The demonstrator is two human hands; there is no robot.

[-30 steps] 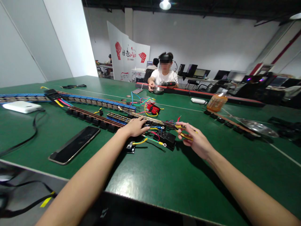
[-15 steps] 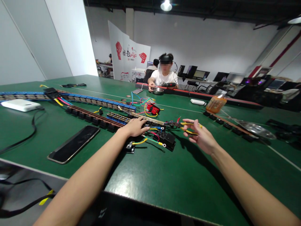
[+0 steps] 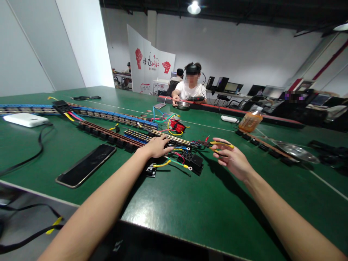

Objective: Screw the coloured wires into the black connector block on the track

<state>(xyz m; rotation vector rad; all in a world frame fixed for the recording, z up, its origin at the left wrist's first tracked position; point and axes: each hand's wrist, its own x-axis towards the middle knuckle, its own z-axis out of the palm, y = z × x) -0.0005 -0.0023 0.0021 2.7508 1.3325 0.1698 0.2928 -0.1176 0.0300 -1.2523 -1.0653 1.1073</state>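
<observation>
My left hand point(image 3: 157, 146) lies palm down with spread fingers across metal rails on black and blue supports. In my right hand point(image 3: 234, 159) are pliers point(image 3: 221, 144) with yellow handles, held between thumb and fingers. The dark plier jaws are at the right end of the rails, beside thin wires point(image 3: 198, 143) and a small red-tipped wire point(image 3: 207, 138). Just below my left fingers sits a black box-shaped part point(image 3: 196, 161). A green and yellow wire point(image 3: 178, 164) with a ring terminal reaches toward it. What lies under my left palm is hidden.
A phone point(image 3: 86, 166) and a white box-shaped device point(image 3: 25, 120) lie to the left. Behind the rails is a red part with wires point(image 3: 177, 126). An orange bottle point(image 3: 250, 121) and a second rail strip point(image 3: 268, 146) are to the right. A person point(image 3: 190, 88) sits opposite with a metal bowl point(image 3: 183, 105).
The fingers of my right hand have drawn in, and the plier handles look closer together. My left hand stays in place on the rails.
</observation>
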